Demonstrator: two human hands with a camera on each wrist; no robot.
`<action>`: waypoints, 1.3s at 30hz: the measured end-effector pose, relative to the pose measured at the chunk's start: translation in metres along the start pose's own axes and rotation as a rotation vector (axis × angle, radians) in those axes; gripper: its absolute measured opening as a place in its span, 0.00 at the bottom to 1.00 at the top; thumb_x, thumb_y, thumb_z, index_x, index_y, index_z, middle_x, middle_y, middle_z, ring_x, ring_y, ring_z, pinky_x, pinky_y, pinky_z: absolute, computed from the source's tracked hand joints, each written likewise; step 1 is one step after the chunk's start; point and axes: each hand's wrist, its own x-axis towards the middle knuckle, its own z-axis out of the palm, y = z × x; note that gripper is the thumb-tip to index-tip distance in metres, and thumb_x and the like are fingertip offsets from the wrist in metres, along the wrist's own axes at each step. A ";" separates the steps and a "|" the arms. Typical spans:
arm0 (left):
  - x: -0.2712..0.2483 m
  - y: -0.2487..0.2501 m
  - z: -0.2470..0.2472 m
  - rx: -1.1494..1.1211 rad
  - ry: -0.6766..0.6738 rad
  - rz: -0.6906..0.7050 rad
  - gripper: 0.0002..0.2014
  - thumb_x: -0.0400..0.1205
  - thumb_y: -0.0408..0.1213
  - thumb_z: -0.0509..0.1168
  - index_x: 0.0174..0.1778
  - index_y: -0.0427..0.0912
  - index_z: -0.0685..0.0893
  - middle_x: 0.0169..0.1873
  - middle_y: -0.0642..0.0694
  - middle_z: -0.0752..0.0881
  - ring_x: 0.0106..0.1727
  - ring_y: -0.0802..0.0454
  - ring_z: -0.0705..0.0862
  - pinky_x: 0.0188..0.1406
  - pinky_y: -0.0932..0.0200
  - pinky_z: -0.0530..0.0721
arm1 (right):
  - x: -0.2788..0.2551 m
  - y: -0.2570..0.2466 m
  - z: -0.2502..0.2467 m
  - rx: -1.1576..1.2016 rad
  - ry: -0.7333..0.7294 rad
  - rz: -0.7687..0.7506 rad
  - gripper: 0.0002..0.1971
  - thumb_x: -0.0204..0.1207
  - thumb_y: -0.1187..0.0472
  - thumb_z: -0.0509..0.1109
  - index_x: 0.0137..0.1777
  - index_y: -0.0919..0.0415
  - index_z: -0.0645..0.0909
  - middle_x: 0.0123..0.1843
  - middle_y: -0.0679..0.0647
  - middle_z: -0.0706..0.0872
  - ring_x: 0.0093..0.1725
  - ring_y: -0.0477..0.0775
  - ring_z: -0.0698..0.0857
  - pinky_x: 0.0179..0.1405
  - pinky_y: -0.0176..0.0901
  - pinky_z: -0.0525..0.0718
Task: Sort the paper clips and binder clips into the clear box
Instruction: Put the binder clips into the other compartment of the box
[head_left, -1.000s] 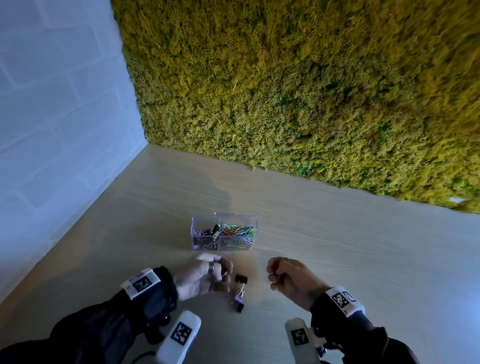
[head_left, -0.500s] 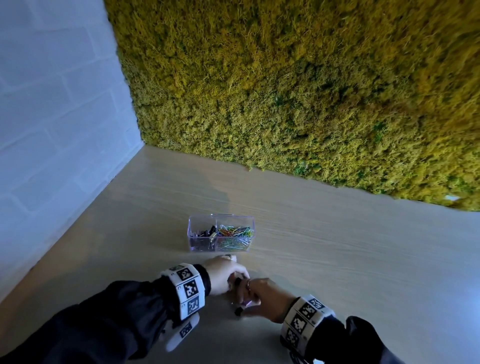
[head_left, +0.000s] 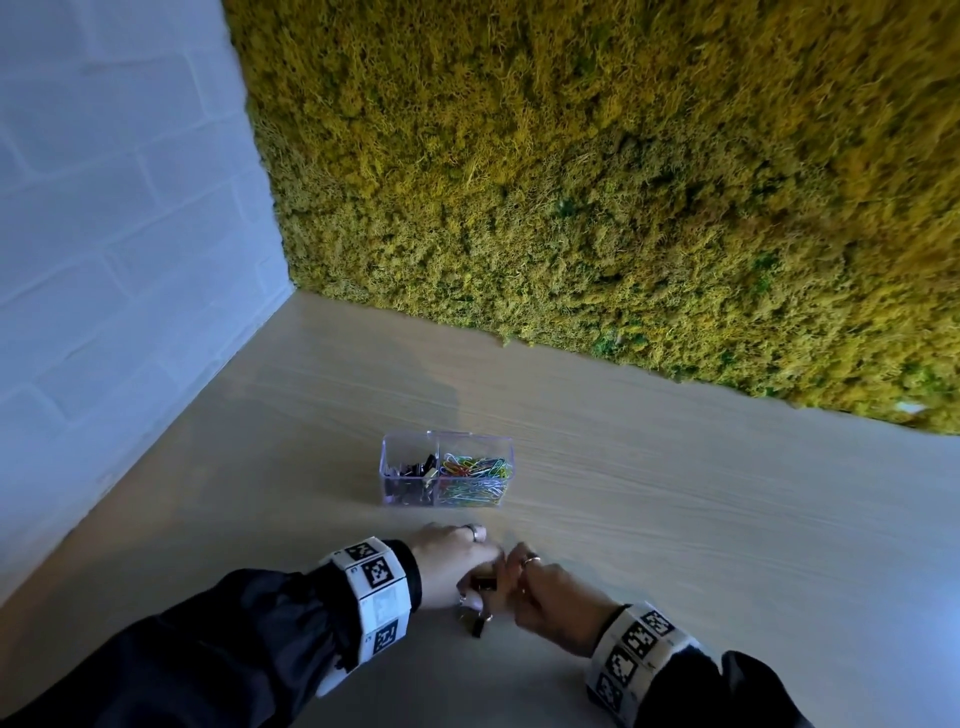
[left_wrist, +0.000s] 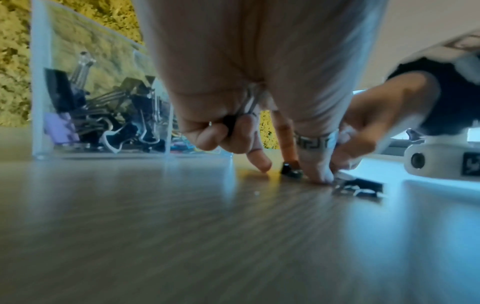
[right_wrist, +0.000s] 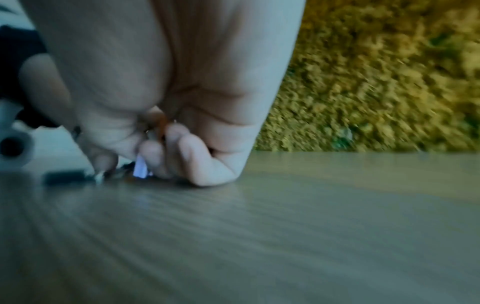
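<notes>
The clear box (head_left: 387, 470) stands on the table, with binder clips in its left half and coloured paper clips in its right half. Both hands meet just in front of it. My left hand (head_left: 467, 566) has curled fingers that hold a black binder clip (left_wrist: 242, 112) against the palm, while its fingertips touch the table. My right hand (head_left: 535, 587) is curled low on the table and pinches a purple binder clip (right_wrist: 140, 168); something small and orange is tucked in its palm. More black binder clips (head_left: 477, 623) lie loose between the hands.
A moss wall (head_left: 597, 182) runs along the back of the wooden table (head_left: 675, 519), and a white brick wall (head_left: 114, 234) closes the left side. White wrist camera housings (left_wrist: 441, 162) sit low by the hands.
Both hands have come together over the loose binder clips, which lay in the open between them one second ago. The right hand has dropped lower onto the table.
</notes>
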 end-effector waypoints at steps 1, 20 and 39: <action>0.000 0.001 -0.001 -0.001 -0.013 0.008 0.20 0.76 0.48 0.67 0.62 0.48 0.74 0.61 0.43 0.76 0.62 0.39 0.77 0.58 0.48 0.75 | -0.001 0.002 -0.003 0.148 0.017 0.004 0.09 0.73 0.57 0.60 0.51 0.56 0.69 0.36 0.54 0.79 0.30 0.40 0.81 0.32 0.39 0.69; -0.057 -0.028 -0.038 -1.401 0.131 -0.140 0.08 0.77 0.28 0.62 0.47 0.46 0.77 0.26 0.53 0.73 0.18 0.63 0.67 0.14 0.71 0.65 | 0.063 -0.067 -0.084 0.913 0.201 0.083 0.16 0.76 0.79 0.51 0.37 0.58 0.70 0.31 0.53 0.75 0.17 0.37 0.70 0.12 0.27 0.65; -0.065 -0.064 -0.086 -2.286 0.302 -0.457 0.13 0.79 0.32 0.52 0.43 0.23 0.77 0.40 0.27 0.83 0.34 0.34 0.88 0.40 0.48 0.87 | 0.087 -0.070 -0.084 -0.312 0.102 -0.097 0.36 0.74 0.52 0.68 0.79 0.56 0.56 0.79 0.51 0.65 0.78 0.52 0.61 0.76 0.52 0.58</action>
